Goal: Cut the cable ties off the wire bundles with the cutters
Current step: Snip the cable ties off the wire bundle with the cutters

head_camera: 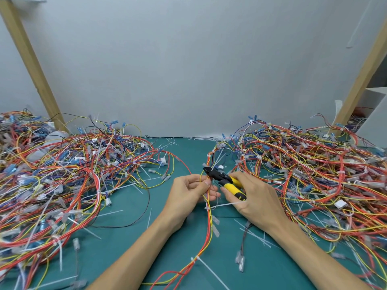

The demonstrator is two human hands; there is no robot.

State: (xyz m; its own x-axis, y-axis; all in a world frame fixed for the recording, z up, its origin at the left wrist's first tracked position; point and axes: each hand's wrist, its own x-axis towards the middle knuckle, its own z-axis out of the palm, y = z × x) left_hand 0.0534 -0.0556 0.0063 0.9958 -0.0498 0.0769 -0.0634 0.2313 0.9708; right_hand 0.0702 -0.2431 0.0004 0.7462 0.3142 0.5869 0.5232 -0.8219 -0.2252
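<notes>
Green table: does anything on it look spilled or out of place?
Yes. Loose white cable ties lie scattered over the green table between the left wire heap and the right wire heap, like offcuts left where they fell. Nothing looks damaged.

One view only, head-worn, wide-angle. It looks forward and down from above the person's own forearms, which enter at the bottom edge. The left hand [189, 190] and right hand [255, 195] sit close to the lens, just below frame centre. The green table [178, 237] fills the lower half, the grey wall [188, 70] the upper half, faced straight on. The left wire pile [62, 174] and right wire pile [314, 174] run off the side edges. Wooden posts [31, 65] slant at both sides.
</notes>
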